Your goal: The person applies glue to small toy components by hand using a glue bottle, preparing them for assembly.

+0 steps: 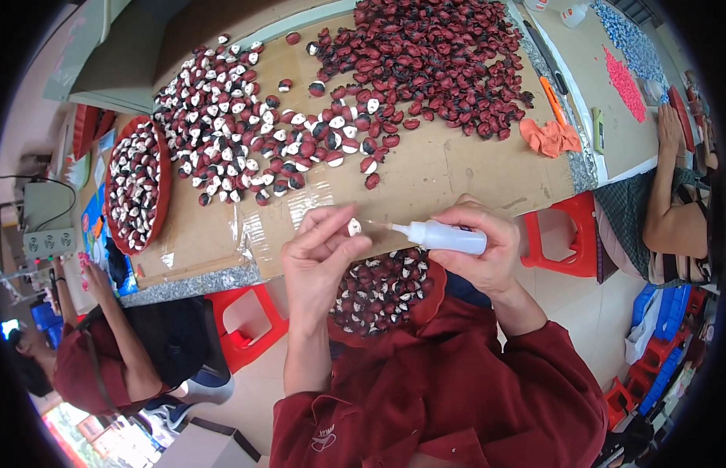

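Note:
In front of my chest, my left hand [322, 253] pinches a small white piece [354, 227] between thumb and fingertips. My right hand [488, 253] wraps around a translucent white squeeze bottle [450, 237], held on its side. The bottle's thin needle tip [376, 223] points left at the white piece; whether they touch I cannot tell. Beneath my hands is a red bowl [437, 300], holding many small dark red, black and white pieces [378, 296] and partly hidden by my hands and sleeve.
On the cardboard-covered table [456, 168] lie a heap of dark red and black pieces [433, 54] and a spread of red-and-white ones [223, 117]. Left stands a filled red basket [166, 183]. An orange cloth [548, 138] and orange cutter [552, 101] lie right. People work at both sides.

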### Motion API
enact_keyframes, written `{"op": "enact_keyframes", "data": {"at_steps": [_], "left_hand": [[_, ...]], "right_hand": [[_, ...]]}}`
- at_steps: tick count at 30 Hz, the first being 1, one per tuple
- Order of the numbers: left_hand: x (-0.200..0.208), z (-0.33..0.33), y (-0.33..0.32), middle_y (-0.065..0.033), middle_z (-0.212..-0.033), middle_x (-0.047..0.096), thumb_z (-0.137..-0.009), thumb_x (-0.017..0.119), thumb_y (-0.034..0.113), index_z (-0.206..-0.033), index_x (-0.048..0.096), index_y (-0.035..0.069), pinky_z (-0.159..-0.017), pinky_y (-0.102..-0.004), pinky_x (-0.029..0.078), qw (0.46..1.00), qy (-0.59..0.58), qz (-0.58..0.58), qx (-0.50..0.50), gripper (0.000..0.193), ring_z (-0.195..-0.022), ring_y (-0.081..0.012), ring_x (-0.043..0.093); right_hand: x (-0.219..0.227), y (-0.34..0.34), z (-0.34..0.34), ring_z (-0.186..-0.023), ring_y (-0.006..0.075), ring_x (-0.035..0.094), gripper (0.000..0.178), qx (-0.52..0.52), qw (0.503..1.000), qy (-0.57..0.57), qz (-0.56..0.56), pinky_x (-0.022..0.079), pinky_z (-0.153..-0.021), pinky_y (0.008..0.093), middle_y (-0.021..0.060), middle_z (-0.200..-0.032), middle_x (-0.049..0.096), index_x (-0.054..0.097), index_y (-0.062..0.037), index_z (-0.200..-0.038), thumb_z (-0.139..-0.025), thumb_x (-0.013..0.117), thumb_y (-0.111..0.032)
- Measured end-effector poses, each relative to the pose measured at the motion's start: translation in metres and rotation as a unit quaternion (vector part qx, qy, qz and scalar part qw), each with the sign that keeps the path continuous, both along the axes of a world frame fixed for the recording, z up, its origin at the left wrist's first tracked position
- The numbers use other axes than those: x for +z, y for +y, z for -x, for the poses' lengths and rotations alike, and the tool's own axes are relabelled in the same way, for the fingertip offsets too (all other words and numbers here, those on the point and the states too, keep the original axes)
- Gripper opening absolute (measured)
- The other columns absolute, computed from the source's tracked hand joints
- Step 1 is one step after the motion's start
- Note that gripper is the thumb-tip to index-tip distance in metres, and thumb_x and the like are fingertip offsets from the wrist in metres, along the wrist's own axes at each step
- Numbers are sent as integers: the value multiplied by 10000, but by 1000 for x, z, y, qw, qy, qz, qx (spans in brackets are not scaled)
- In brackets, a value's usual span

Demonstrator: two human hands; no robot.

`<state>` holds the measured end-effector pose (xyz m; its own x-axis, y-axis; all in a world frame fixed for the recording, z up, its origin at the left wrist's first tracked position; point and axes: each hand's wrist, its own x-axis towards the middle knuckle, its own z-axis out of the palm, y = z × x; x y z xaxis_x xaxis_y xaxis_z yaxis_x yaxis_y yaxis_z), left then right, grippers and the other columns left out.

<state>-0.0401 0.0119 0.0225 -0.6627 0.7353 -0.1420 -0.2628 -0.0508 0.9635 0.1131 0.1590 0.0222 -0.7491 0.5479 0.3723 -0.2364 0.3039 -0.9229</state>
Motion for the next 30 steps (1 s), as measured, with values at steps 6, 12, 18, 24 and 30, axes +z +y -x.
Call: {"op": "enact_keyframes", "data": {"at_steps": [6,12,18,24,30], "left_hand": [[-4,1,-18,-159,-1051,603,-851,539,-44,-1141,552,-49,-808,-305,535,978,-187,-87,16,290,-925,-246,629],[-14,0,-24,-176,-1033,615,-880,507,-21,-1121,555,-52,-817,-348,541,975,-172,-141,-2,248,-963,-297,616],[-15,-3,-22,-186,-1027,614,-882,500,-22,-1099,556,-64,-845,-359,535,970,-202,-138,6,228,-998,-329,597],[-15,-3,-22,-192,-1028,612,-884,493,-27,-1092,553,-68,-859,-370,528,970,-201,-138,10,220,-1009,-335,591],[-16,-4,-22,-191,-1031,611,-881,499,-26,-1084,554,-67,-867,-369,523,970,-197,-141,11,214,-1016,-333,587]], "right_hand": [[9,-4,2,-596,163,546,361,-3,998,-10,-69,415,-532,262,96,-752,648,642,31,-927,-616,789,-77],[10,-12,6,-523,159,521,358,-12,994,25,-108,393,-485,262,91,-722,656,650,30,-901,-596,798,-84],[7,-18,11,-496,157,509,354,-25,993,31,-111,376,-468,257,90,-678,638,649,30,-899,-590,795,-60],[7,-17,13,-490,159,504,352,-14,993,19,-120,372,-460,258,88,-659,625,645,34,-901,-594,791,-57],[8,-18,14,-492,159,507,337,-16,992,16,-120,373,-460,260,84,-642,616,647,37,-886,-594,789,-56]]}}
